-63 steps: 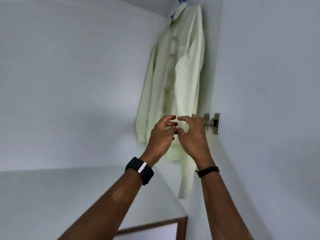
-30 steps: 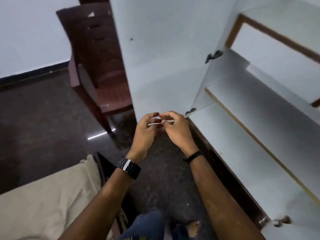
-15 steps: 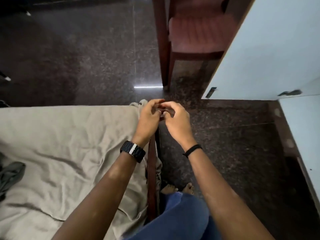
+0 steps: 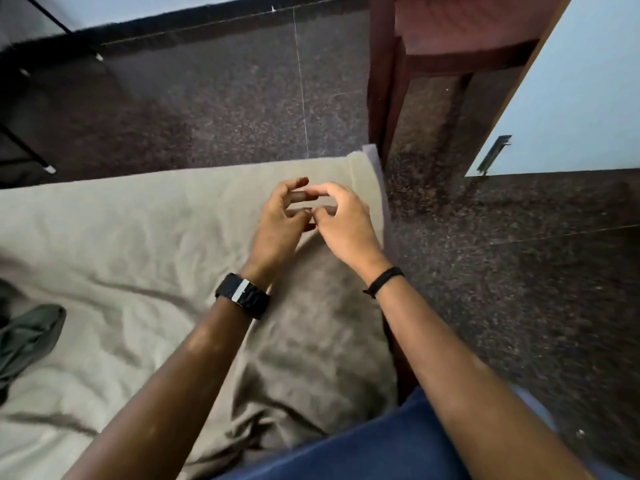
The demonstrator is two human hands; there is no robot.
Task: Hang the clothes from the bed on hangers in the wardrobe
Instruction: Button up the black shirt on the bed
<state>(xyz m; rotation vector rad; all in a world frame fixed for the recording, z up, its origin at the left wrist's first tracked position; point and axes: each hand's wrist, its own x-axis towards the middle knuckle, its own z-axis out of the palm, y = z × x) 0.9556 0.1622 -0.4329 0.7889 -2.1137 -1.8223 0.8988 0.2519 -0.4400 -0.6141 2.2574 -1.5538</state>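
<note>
My left hand (image 4: 277,223) and my right hand (image 4: 346,223) meet above the far right corner of the bed (image 4: 138,237), fingers curled and fingertips touching each other. I can make out nothing held between them. A dark green garment (image 4: 27,337) lies crumpled on the beige sheet at the left edge of view, well away from both hands. The wardrobe's pale door (image 4: 571,98) stands open at the upper right, and the hanging space is out of view.
A dark red chair (image 4: 450,36) stands on the speckled dark floor (image 4: 519,289) between the bed corner and the wardrobe door. Thin black stand legs (image 4: 34,150) cross the floor at the upper left. My blue trouser leg (image 4: 381,452) is at the bottom.
My view swung from the hung pale green shirt in the wardrobe down past the shelves and chair to the bed. My hands stayed together in front of me throughout.
</note>
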